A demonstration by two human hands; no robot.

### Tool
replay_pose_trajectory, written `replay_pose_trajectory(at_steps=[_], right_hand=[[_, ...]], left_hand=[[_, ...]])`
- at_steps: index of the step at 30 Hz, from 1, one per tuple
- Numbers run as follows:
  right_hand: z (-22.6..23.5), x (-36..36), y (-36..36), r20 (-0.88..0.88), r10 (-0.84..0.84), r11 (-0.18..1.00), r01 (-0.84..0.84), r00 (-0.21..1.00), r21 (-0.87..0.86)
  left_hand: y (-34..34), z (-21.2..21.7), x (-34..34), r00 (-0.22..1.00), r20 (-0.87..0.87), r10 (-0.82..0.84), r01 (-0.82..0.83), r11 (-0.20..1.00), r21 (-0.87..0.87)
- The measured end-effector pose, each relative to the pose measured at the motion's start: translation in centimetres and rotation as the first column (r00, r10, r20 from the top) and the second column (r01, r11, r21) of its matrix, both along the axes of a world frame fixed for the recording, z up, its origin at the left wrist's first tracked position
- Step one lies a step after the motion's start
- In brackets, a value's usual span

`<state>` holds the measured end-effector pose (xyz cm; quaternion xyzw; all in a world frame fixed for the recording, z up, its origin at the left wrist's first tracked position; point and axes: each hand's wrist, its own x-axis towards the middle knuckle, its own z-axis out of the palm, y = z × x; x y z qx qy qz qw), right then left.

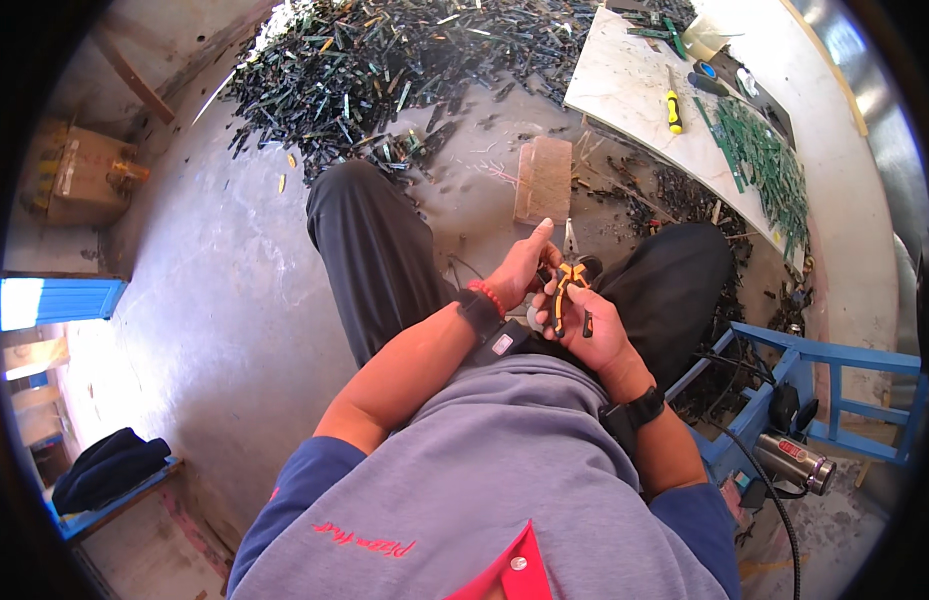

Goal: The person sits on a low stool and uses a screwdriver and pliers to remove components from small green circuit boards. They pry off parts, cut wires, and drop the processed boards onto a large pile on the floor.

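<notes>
Long-nosed pliers (574,272) with black and orange handles are gripped in my right hand (596,325), over my lap. Their metal jaws point away from me, toward a reddish-brown brick-like block (546,180) on the floor between my knees. My left hand (522,268) is closed just left of the pliers, thumb stretched forward. Something small and dark shows at its fingertips, too small to name. Part of the left fingers is hidden behind the pliers.
A large heap of dark and green strips (384,80) covers the floor ahead. At the right, a pale board (624,85) bears a yellow-handled screwdriver (673,112) and green strips (754,150). A blue stool frame (834,350) and steel flask (792,462) stand at my right.
</notes>
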<state>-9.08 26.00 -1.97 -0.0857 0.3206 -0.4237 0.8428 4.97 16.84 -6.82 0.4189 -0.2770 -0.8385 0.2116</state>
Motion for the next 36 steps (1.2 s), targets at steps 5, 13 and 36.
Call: replay_pose_trajectory(at_steps=[5,13,36], right_hand=[[0.9,-0.2,-0.2,-0.500,0.068,0.979,-0.154,0.864,-0.132],[0.7,-2.4,-1.3,-0.928,-0.138,0.958,-0.191,0.347,-0.214],[2.1,3.3,0.6,-0.744,-0.175,0.984,0.092,0.645,-0.152]], left_hand=[[-0.2,-0.3,0.4,0.992,0.102,0.071,-0.078,0.995,0.066],[-1.2,1.2,1.3,0.978,0.106,0.182,-0.193,0.976,0.106],[-1.4,0.7,1.0,0.944,-0.253,0.214,-0.164,0.965,0.204]])
